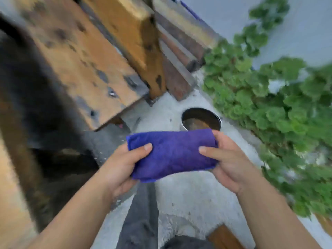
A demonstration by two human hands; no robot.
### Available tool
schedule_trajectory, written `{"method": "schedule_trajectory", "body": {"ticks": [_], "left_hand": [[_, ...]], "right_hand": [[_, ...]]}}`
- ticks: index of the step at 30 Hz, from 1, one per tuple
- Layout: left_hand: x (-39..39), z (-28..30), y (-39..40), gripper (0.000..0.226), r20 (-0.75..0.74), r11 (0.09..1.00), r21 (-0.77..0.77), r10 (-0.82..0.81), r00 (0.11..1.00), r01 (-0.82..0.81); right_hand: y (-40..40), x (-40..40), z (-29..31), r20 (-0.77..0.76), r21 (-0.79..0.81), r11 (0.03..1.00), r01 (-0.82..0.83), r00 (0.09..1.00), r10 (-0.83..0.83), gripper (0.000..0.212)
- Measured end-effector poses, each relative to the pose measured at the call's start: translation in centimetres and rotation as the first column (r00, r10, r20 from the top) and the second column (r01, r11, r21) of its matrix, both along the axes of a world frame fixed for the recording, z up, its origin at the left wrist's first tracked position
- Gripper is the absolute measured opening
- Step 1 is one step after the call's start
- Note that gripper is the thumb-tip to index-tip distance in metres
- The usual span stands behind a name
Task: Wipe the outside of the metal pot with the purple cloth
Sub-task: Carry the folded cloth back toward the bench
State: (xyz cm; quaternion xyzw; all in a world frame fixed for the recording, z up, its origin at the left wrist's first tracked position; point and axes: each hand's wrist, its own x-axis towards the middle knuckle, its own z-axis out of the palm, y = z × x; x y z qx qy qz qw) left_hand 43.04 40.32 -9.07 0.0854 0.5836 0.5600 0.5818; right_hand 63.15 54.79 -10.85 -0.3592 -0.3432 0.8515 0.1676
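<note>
The purple cloth (171, 154), folded into a thick pad, is held up in the air. Beyond it the metal pot (201, 119) stands upright on the concrete ground (197, 194), brownish inside.

Bare forearms, no sleeves; dark grey trouser leg (138, 218) below.

Pale concrete ground (190, 191), worn orange wooden boards (80, 56) at left, green leafy plants (269, 97) at right.

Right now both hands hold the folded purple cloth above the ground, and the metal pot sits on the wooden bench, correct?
Not quite. The head view shows the pot on the concrete ground beside the plants, not on the bench. Left hand and right hand do hold the cloth.
</note>
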Motion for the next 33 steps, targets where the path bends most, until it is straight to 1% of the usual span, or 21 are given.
{"method": "schedule_trajectory", "body": {"ticks": [1,3,4,5,7,10,12,14,16,18,24,27,30,33], "left_hand": [[-0.9,1.9,-2.1,0.020,-0.019,0.999,-0.017,0.051,0.998,-0.052],[-2.6,5.4,-6.7,0.025,-0.054,0.979,-0.041,0.198,0.979,-0.200],[-3.5,7.0,-9.1,0.027,-0.062,0.959,-0.042,0.278,0.959,-0.281],[-4.8,9.6,-13.1,0.027,-0.090,0.926,-0.032,0.372,0.924,-0.376],[-5.6,11.0,-15.6,0.022,-0.104,0.900,-0.030,0.430,0.897,-0.435],[-8.4,13.2,-22.5,0.022,-0.082,0.834,-0.027,0.548,0.832,-0.551],[-10.5,13.4,-26.9,0.022,-0.100,0.793,-0.058,0.600,0.794,-0.607],[-12.7,13.1,-30.6,0.018,-0.134,0.758,-0.091,0.633,0.763,-0.645],[-15.7,12.1,-33.6,0.016,-0.160,0.737,-0.111,0.649,0.744,-0.666],[-19.1,10.9,-36.2,0.016,-0.163,0.746,-0.115,0.638,0.753,-0.656],[-29.4,6.5,-40.4,0.012,-0.181,0.738,-0.186,0.623,0.761,-0.648],[-32.9,4.4,-40.6,0.012,-0.197,0.751,-0.234,0.585,0.787,-0.617],[-36.4,1.9,-40.1,0.012,-0.223,0.762,-0.270,0.546,0.808,-0.589],[-39.1,0.1,-38.8,0.023,-0.243,0.767,-0.295,0.516,0.821,-0.569]], "right_hand": [[-1.1,-1.7,1.6,0.029,0.052,0.998,-0.027,0.999,0.025,0.046],[-3.9,-5.6,5.2,0.089,0.170,0.975,-0.142,0.988,0.128,0.035],[-5.6,-7.6,7.1,0.107,0.209,0.955,-0.208,0.976,0.190,0.032],[-8.6,-10.7,9.6,0.122,0.244,0.921,-0.302,0.952,0.280,0.029],[-10.4,-12.9,11.3,0.142,0.288,0.896,-0.338,0.940,0.309,0.026],[-15.5,-18.0,14.0,0.129,0.301,0.870,-0.391,0.920,0.369,0.025],[-19.5,-21.2,14.9,0.151,0.320,0.842,-0.434,0.901,0.407,0.025],[-23.4,-24.4,15.0,0.188,0.333,0.833,-0.442,0.896,0.401,0.027],[-26.9,-27.5,14.3,0.205,0.326,0.842,-0.429,0.902,0.380,0.024],[-30.0,-30.8,13.1,0.236,0.328,0.846,-0.421,0.904,0.357,0.022],[-35.9,-39.7,8.7,0.365,0.359,0.867,-0.347,0.907,0.211,0.026],[-36.3,-42.9,6.7,0.428,0.378,0.858,-0.348,0.888,0.171,0.033],[-36.0,-46.1,4.9,0.476,0.382,0.859,-0.339,0.870,0.132,0.035],[-34.9,-49.0,3.1,0.515,0.413,0.843,-0.345,0.851,0.096,0.035]]}}
